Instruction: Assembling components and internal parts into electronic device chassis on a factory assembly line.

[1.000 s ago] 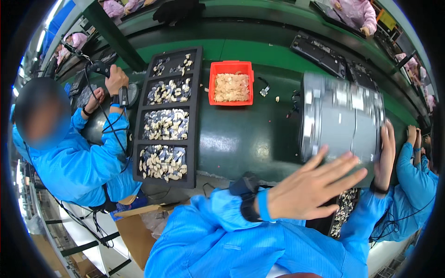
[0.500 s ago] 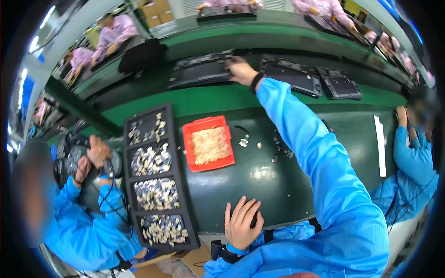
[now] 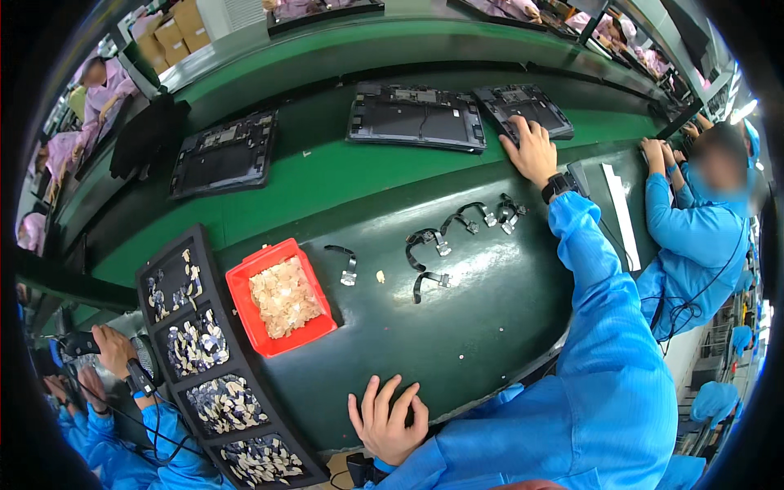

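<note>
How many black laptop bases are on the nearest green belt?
3: the left base, the middle base and the right base, with the right hand at its near edge. More may lie outside the view.

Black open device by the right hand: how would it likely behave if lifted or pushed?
The black open device is probably stiff, being a flat, straight-edged slab. Pushed, it would likely slide rather than tip, since it lies flat on the green surface. Its exposed inner parts look fragile, so the right hand might best take its edges.
</note>
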Demonstrator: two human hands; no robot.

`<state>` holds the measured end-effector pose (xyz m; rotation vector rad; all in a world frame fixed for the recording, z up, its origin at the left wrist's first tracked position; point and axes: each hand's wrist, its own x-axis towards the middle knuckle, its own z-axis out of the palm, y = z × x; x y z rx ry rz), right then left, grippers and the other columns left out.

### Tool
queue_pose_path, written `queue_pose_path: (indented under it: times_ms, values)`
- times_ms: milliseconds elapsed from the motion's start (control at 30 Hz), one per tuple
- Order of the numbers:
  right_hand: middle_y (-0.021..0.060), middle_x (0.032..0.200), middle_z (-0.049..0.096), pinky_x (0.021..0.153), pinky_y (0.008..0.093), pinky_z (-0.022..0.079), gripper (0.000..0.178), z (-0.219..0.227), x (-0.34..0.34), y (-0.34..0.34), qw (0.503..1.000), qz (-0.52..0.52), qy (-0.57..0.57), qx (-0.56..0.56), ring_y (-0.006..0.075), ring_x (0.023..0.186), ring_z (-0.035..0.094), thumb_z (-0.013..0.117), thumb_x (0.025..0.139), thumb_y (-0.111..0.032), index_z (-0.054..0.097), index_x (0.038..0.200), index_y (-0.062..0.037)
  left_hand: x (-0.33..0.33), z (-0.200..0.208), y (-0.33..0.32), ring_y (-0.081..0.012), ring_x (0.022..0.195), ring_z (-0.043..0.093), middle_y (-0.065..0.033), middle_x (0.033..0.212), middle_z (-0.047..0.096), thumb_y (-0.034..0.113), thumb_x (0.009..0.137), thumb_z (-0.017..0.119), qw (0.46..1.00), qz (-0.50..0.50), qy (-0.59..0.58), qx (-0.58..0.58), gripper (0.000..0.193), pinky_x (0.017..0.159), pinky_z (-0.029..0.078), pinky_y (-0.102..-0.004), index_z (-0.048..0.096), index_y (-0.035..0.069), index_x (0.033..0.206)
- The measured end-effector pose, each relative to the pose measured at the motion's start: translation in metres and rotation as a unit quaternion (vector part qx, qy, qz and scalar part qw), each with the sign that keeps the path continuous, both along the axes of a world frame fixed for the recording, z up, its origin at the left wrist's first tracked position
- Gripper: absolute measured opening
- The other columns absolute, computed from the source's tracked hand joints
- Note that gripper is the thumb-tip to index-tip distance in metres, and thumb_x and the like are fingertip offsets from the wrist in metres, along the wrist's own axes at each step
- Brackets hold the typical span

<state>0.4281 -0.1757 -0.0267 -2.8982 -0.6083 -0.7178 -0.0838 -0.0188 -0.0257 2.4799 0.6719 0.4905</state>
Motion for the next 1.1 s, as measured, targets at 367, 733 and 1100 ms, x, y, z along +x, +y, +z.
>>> queue_pose_path:
  times_ms: [367, 733, 1100]
  values:
    - [0.0242, 0.107, 0.067, 0.089, 0.0527, 0.054, 0.046, -0.001, 0.102, -0.035, 0.999, -0.007, 0.004, 0.036, 0.0454, 0.105, 0.065, 0.065, 0.093, -0.043, 0.063, 0.117, -0.0035, 0.002, 0.003, -0.006, -0.0255, 0.125, 0.061, 0.0021, 0.112, 0.073, 0.016, 0.077, 0.074, 0.999, 0.028, -0.009, 0.013, 0.014, 0.115, 0.033, -0.0538, 0.079, 0.019, 0.089]
    - [0.0249, 0.109, 0.072, 0.088, 0.043, 0.056, 0.064, 0.019, 0.029, 0.124, 0.833, 0.094, 0.454, 0.303, 0.0356, 0.102, 0.071, 0.078, 0.084, -0.042, 0.066, 0.117, 0.0111, -0.001, 0.001, -0.006, -0.0241, 0.124, 0.063, 0.0028, 0.113, 0.074, 0.014, 0.077, 0.075, 0.998, 0.047, -0.043, 0.02, 0.014, 0.114, 0.036, -0.0511, 0.079, 0.02, 0.09]
    - [0.0214, 0.159, 0.043, 0.125, 0.0427, 0.021, 0.062, 0.102, -0.133, -0.087, 0.885, 0.443, 0.087, 0.113, 0.033, 0.151, 0.035, 0.046, 0.091, -0.002, 0.043, 0.152, 0.0059, -0.055, 0.07, 0.017, -0.0252, 0.1, 0.073, -0.0075, 0.104, 0.076, 0.017, 0.086, 0.08, 0.941, -0.043, -0.141, -0.305, 0.018, 0.09, 0.055, -0.0385, 0.078, 0.011, 0.103]
